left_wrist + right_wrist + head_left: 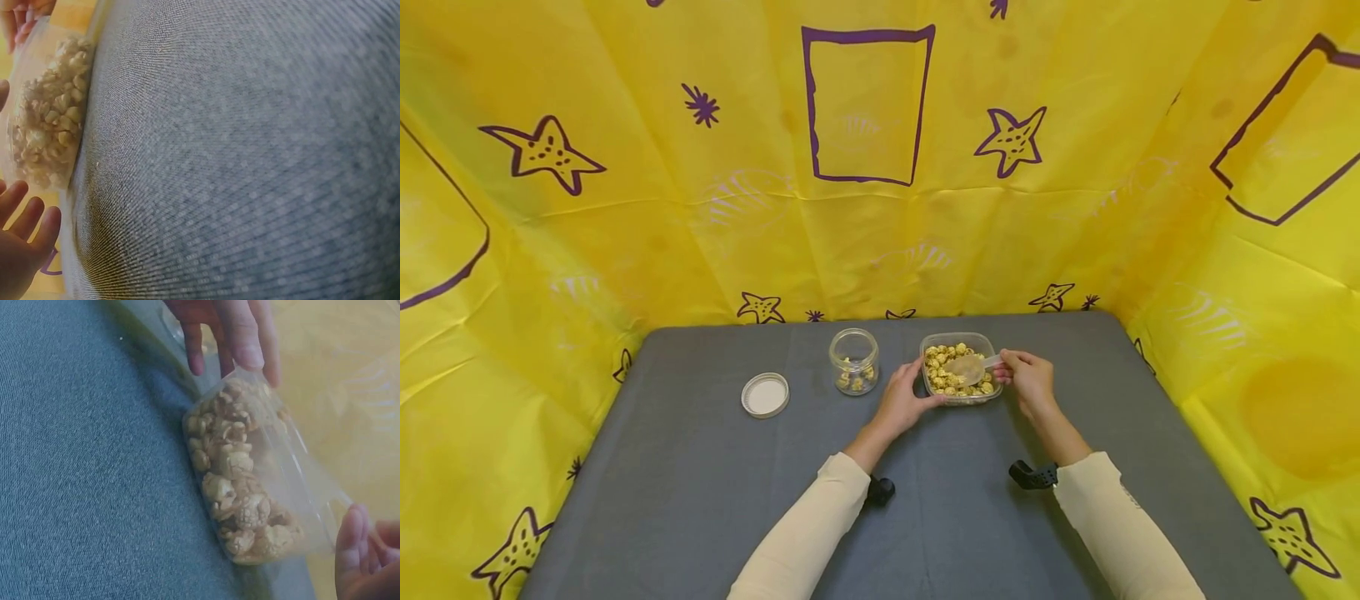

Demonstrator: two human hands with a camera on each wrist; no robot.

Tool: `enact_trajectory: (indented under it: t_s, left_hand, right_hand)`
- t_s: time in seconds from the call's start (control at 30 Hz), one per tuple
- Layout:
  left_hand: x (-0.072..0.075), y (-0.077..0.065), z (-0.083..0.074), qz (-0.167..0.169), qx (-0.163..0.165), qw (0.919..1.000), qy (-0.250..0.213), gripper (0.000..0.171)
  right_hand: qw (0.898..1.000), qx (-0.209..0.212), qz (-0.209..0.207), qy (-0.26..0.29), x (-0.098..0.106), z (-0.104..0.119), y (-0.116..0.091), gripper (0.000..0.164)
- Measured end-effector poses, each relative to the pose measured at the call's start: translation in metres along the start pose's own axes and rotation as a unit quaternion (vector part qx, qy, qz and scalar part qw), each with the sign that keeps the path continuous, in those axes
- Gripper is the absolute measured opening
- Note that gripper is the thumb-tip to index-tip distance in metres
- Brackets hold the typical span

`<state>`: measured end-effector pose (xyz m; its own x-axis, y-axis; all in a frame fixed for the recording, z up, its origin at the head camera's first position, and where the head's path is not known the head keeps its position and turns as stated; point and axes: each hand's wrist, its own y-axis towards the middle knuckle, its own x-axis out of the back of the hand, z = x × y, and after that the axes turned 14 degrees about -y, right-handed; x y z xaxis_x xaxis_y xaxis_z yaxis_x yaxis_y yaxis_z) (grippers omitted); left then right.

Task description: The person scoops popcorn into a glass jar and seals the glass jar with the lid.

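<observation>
A clear plastic container (961, 398) full of popcorn (942, 358) stands toward the back of the grey table. My left hand (902, 398) touches its near left corner, thumb along the front and fingers spread at the left side. My right hand (1028, 379) pinches the handle of a translucent scoop (967, 369), whose bowl lies over the popcorn inside the container. The right wrist view shows the container's wall (300, 481) between both hands; the scoop's bowl is hard to make out there. In the left wrist view, popcorn (53, 119) shows through the side.
Left of the container stands an uncapped clear jar (853, 362) with some popcorn at its bottom. A round white lid (765, 395) lies farther left on the grey tabletop (700, 483). Yellow patterned cloth (872, 250) hangs behind and at both sides.
</observation>
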<state>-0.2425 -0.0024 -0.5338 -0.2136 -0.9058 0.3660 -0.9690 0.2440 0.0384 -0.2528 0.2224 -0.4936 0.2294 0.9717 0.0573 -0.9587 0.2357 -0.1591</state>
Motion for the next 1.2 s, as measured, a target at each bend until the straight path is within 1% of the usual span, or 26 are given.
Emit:
enact_trajectory:
  t_s: [0.07,0.1,0.13,0.2,0.3,0.37,0.47,0.6,0.7,0.8,0.93,1.2]
  left_hand:
    - [0.001,0.0,0.0,0.001,0.001,1.0,0.0,0.085]
    - [0.001,-0.001,-0.001,0.002,0.002,1.0,0.0,0.085]
    - [0.001,-0.001,-0.001,0.004,0.003,1.0,0.0,0.085]
    - [0.001,-0.001,-0.001,0.005,0.007,1.0,0.0,0.085]
    - [0.001,-0.001,-0.002,0.004,0.01,0.9999,-0.001,0.085]
    - [0.001,-0.001,-0.002,0.002,0.011,0.9999,-0.001,0.084]
    - [0.0,-0.001,-0.001,0.002,0.012,0.9999,0.0,0.084]
    - [0.001,-0.001,-0.001,0.005,0.013,0.9999,0.003,0.084]
    - [0.001,0.0,-0.002,0.001,0.005,1.0,0.007,0.084]
    - [0.003,0.002,-0.003,-0.003,-0.003,0.9999,0.015,0.083]
    - [0.003,0.001,-0.003,0.0,-0.004,0.9998,0.021,0.084]
    - [0.003,0.0,-0.002,0.001,-0.009,0.9998,0.02,0.085]
  right_hand:
    - [1.0,-0.02,-0.008,0.017,0.0,0.0,0.002,0.015]
    - [0.999,-0.038,-0.018,0.013,0.0,0.0,0.004,0.013]
    - [0.998,-0.053,-0.025,0.02,0.0,0.0,0.005,0.012]
    - [0.996,-0.078,-0.035,0.034,0.002,0.0,0.008,0.013]
    - [0.994,-0.096,-0.033,0.044,0.006,0.001,0.008,0.016]
    - [0.994,-0.096,-0.026,0.04,0.007,0.001,0.007,0.015]
    - [0.996,-0.09,-0.013,0.024,0.007,0.001,0.005,0.011]
    - [0.996,-0.086,-0.006,0.009,0.006,-0.001,0.006,0.022]
    - [0.996,-0.089,-0.006,0.023,0.007,-0.001,0.008,0.019]
    - [0.994,-0.095,-0.013,0.05,0.009,-0.001,0.01,0.014]
    - [0.991,-0.104,-0.018,0.08,0.015,0.0,0.013,0.02]
    - [0.989,-0.116,-0.017,0.085,0.02,0.001,0.012,0.025]
